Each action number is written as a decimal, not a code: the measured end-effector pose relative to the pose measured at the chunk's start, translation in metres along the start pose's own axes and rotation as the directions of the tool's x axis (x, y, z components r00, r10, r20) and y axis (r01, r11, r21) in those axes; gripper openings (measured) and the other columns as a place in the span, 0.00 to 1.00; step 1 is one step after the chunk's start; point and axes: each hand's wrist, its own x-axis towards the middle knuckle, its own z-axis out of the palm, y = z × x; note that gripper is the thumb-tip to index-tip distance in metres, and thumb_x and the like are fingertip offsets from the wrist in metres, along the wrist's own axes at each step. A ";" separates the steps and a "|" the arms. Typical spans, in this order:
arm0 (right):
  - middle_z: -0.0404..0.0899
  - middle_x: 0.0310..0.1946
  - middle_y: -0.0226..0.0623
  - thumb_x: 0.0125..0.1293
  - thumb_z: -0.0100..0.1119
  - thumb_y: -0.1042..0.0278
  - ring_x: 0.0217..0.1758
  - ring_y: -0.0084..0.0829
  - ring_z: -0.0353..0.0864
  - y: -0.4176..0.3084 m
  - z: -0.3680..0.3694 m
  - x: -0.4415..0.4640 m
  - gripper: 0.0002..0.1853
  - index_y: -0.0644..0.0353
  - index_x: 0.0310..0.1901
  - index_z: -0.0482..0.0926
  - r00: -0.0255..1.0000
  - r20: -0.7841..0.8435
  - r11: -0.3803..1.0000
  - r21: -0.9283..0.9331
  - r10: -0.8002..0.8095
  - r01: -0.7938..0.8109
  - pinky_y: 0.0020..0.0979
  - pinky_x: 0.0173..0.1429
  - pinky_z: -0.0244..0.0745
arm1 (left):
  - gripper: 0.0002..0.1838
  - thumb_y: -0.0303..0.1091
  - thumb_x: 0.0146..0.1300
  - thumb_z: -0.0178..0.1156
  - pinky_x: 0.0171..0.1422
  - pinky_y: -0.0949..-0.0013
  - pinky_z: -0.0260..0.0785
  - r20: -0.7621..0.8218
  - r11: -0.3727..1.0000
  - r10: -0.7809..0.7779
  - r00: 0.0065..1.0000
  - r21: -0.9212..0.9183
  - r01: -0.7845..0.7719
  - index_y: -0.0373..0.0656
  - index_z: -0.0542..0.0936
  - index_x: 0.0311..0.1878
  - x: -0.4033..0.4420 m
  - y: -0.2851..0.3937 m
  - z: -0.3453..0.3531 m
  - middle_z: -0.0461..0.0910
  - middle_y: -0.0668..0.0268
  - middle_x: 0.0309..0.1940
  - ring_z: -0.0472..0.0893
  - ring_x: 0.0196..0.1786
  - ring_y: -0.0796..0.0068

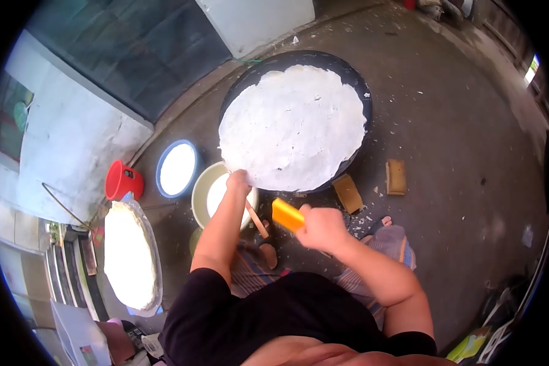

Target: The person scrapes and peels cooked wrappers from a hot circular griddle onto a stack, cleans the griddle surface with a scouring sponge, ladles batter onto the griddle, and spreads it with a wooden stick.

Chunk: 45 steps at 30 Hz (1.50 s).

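Note:
A thin white pancake (293,122) covers most of a large round black griddle (361,94) in front of me. At its near left edge, my left hand (239,182) is closed, with the pancake's rim at its fingers. My right hand (323,230) grips a yellow scraper (288,215), held apart from the griddle on its near side. Under my left forearm stands a cream basin (199,204) with white contents. A wooden handle (256,219) slants out by its right side.
A blue basin (160,174) with white contents and a red bucket (123,182) stand at left. Nearer me lies a stack of pale sheets (128,256). Two yellow-brown blocks (348,194) (396,177) sit right of the griddle's near edge. White scraps dot the concrete floor (445,146).

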 end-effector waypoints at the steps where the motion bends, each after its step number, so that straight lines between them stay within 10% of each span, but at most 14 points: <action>1: 0.77 0.23 0.46 0.46 0.52 0.65 0.28 0.47 0.78 0.002 -0.001 0.000 0.12 0.60 0.33 0.71 0.998 -0.067 1.000 0.027 0.009 -0.007 0.43 0.32 0.72 | 0.12 0.31 0.55 0.52 0.39 0.61 0.70 -0.021 0.950 0.126 0.992 0.290 -0.115 0.35 0.75 0.40 0.032 -0.004 -0.016 0.78 0.56 0.37 0.78 0.39 0.61; 3: 0.76 0.24 0.48 0.47 0.51 0.66 0.29 0.49 0.76 0.009 -0.004 0.001 0.13 0.60 0.35 0.70 0.984 -0.176 0.996 0.085 0.024 -0.009 0.45 0.34 0.71 | 0.13 0.33 0.55 0.51 0.41 0.61 0.70 0.097 0.512 0.518 0.850 0.761 -0.398 0.33 0.77 0.37 0.082 0.007 -0.040 0.79 0.55 0.37 0.79 0.39 0.61; 6: 0.76 0.27 0.50 0.47 0.48 0.70 0.32 0.51 0.75 0.013 -0.003 0.003 0.12 0.60 0.35 0.71 0.943 -0.330 0.989 0.149 0.034 0.016 0.46 0.37 0.69 | 0.12 0.32 0.48 0.52 0.39 0.53 0.69 0.291 0.098 0.857 0.425 0.719 -0.689 0.31 0.77 0.26 0.045 0.088 -0.044 0.77 0.47 0.25 0.78 0.33 0.47; 7: 0.76 0.26 0.48 0.49 0.48 0.68 0.31 0.51 0.75 0.015 0.000 0.006 0.11 0.59 0.36 0.73 0.923 -0.384 0.989 0.142 0.016 0.042 0.45 0.37 0.70 | 0.11 0.34 0.49 0.53 0.40 0.54 0.69 0.224 0.253 0.828 0.513 0.668 -0.700 0.34 0.78 0.28 -0.032 0.125 -0.036 0.77 0.46 0.28 0.77 0.35 0.46; 11: 0.78 0.25 0.46 0.57 0.48 0.64 0.29 0.47 0.77 0.009 -0.012 0.025 0.11 0.60 0.34 0.77 0.915 -0.392 0.983 0.181 0.092 -0.021 0.38 0.36 0.72 | 0.10 0.33 0.52 0.56 0.39 0.59 0.68 0.495 0.064 0.806 0.325 0.472 -0.879 0.36 0.78 0.34 -0.096 0.221 -0.057 0.77 0.49 0.29 0.77 0.32 0.54; 15: 0.81 0.33 0.45 0.61 0.52 0.64 0.38 0.36 0.82 -0.003 -0.037 0.080 0.15 0.62 0.45 0.77 0.797 -0.604 0.901 0.332 -0.025 0.280 0.29 0.43 0.73 | 0.10 0.31 0.57 0.58 0.36 0.70 0.69 0.610 -0.016 0.772 0.179 0.300 -0.954 0.36 0.77 0.39 -0.193 0.279 -0.115 0.78 0.60 0.26 0.76 0.29 0.73; 20: 0.68 0.55 0.54 0.48 0.67 0.64 0.61 0.43 0.67 -0.074 -0.090 0.158 0.45 0.55 0.66 0.52 0.696 -0.688 0.955 0.014 -0.207 0.297 0.32 0.60 0.63 | 0.08 0.30 0.59 0.56 0.36 0.72 0.69 0.650 -0.108 0.758 0.047 0.197 -0.974 0.35 0.76 0.37 -0.264 0.303 -0.211 0.77 0.64 0.27 0.75 0.30 0.78; 26: 0.74 0.50 0.48 0.49 0.65 0.62 0.53 0.43 0.73 -0.166 -0.080 0.243 0.35 0.48 0.61 0.63 0.658 -0.708 0.942 -0.030 -0.256 0.335 0.34 0.54 0.67 | 0.08 0.30 0.59 0.55 0.38 0.72 0.68 0.527 -0.093 0.822 0.215 0.496 -0.863 0.37 0.77 0.38 -0.248 0.298 -0.310 0.78 0.65 0.27 0.76 0.32 0.77; 29: 0.78 0.42 0.43 0.52 0.61 0.62 0.46 0.42 0.76 -0.210 -0.058 0.272 0.20 0.50 0.49 0.75 0.825 -0.424 0.920 -0.057 -0.373 0.387 0.34 0.49 0.69 | 0.09 0.29 0.56 0.55 0.38 0.72 0.68 0.310 0.067 0.880 0.360 0.668 -0.741 0.39 0.78 0.40 -0.201 0.300 -0.361 0.80 0.64 0.29 0.77 0.32 0.76; 32: 0.79 0.35 0.39 0.55 0.56 0.66 0.40 0.42 0.77 -0.300 -0.056 0.236 0.07 0.53 0.35 0.78 0.520 -0.562 0.731 -0.248 -0.643 0.636 0.36 0.43 0.71 | 0.11 0.28 0.54 0.55 0.35 0.73 0.69 0.067 0.244 0.937 0.343 0.575 -0.781 0.43 0.80 0.40 -0.156 0.303 -0.428 0.82 0.62 0.30 0.79 0.30 0.75; 38: 0.80 0.36 0.37 0.56 0.57 0.71 0.35 0.38 0.80 -0.396 -0.021 0.163 0.06 0.55 0.36 0.78 0.030 -0.651 0.255 -0.255 -0.758 0.933 0.29 0.39 0.74 | 0.08 0.27 0.56 0.58 0.43 0.75 0.68 -0.332 0.139 0.935 -0.125 0.669 -0.731 0.41 0.81 0.39 -0.252 0.251 -0.533 0.81 0.64 0.38 0.77 0.37 0.77; 42: 0.79 0.40 0.38 0.54 0.58 0.73 0.36 0.37 0.81 -0.384 0.069 0.144 0.08 0.55 0.38 0.79 0.046 -0.538 0.083 -0.044 -0.842 0.996 0.28 0.39 0.76 | 0.16 0.14 0.49 0.52 0.56 0.70 0.65 -0.263 -0.046 0.895 -0.360 0.748 -0.662 0.40 0.81 0.40 -0.248 0.134 -0.585 0.79 0.60 0.41 0.77 0.49 0.67; 45: 0.74 0.50 0.43 0.52 0.60 0.73 0.46 0.41 0.77 -0.360 0.130 0.134 0.19 0.52 0.49 0.74 0.413 -0.194 0.377 0.199 -0.890 0.905 0.31 0.47 0.75 | 0.22 0.11 0.42 0.47 0.60 0.65 0.63 -0.233 0.122 0.945 -0.229 0.902 -0.415 0.40 0.80 0.40 -0.220 0.037 -0.598 0.77 0.58 0.43 0.74 0.54 0.60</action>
